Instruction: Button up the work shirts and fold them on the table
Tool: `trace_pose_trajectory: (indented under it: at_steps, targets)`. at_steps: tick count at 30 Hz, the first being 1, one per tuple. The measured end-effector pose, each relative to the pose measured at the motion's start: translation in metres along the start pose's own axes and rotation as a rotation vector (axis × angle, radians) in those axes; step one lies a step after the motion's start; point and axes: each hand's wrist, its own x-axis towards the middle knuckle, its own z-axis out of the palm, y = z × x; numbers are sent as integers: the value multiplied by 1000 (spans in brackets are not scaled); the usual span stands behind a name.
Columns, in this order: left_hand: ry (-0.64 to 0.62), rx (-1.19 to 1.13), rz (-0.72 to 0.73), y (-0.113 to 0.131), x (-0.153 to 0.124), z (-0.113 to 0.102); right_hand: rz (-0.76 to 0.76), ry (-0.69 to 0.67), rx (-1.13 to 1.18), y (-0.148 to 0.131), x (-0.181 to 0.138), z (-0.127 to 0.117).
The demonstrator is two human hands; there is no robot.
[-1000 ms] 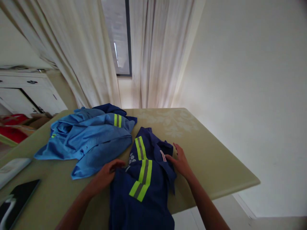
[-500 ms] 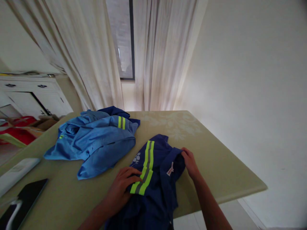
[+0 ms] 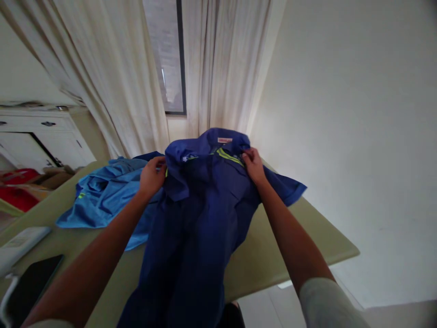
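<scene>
A dark blue work shirt with yellow-green reflective stripes hangs lifted over the table, its collar and label uppermost. My left hand is closed on its left shoulder. My right hand pinches the right shoulder beside a reflective stripe. The shirt's body drapes down toward me and hides the table beneath it. One short sleeve sticks out to the right.
A crumpled light blue shirt lies on the beige table at the left. A black phone and a white flat object lie at the near left. White curtains, a window and a white cabinet stand behind.
Both hands have gripped the dark blue shirt by the shoulders and raised it off the table, spreading it out; before it lay bunched under my hands.
</scene>
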Motion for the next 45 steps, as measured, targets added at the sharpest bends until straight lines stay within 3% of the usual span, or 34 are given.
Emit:
trace_pose_trajectory:
  at_steps: [1,3,5,8,11,14,17,21,24,28,30,32,35,38,42,45]
  targets:
    - [40,11,-10,-7,-11,2,3,-22,-9,8,-9,10]
    - [-14,2,5,-28,-61,3,-3,-90,-79,23,-55,19]
    - [-200,58,20,-60,-135,3,18,-242,-190,36,-125,19]
    - [-296,216,38,-115,-246,3,71,-527,-354,49,-236,10]
    - [-321,310,11,-139,-303,0,103,-688,-527,47,-303,5]
    - [-324,329,-15,-118,-302,2,59,-775,-615,50,-313,3]
    - [-347,314,105,-75,-284,18,15,-763,-691,71,-286,-11]
    - [-477,313,342,-38,-279,45,64,-552,-840,106,-239,-55]
    - [-536,265,341,-35,-283,56,95,-404,-822,105,-230,-87]
    - [-503,187,276,-24,-286,58,123,-602,-635,76,-258,-99]
    - [-551,122,315,-7,-290,58,128,-689,-615,66,-273,-95]
    - [-635,76,373,13,-294,62,120,-680,-610,63,-280,-91]
    - [-686,82,386,33,-299,70,102,-489,-566,67,-276,-95]
    - [-648,100,325,31,-300,74,140,-184,-486,66,-265,-110]
    - [-470,-6,227,9,-303,63,259,234,-393,58,-263,-129]
    - [-300,-161,75,-3,-309,49,364,377,-245,58,-273,-130]
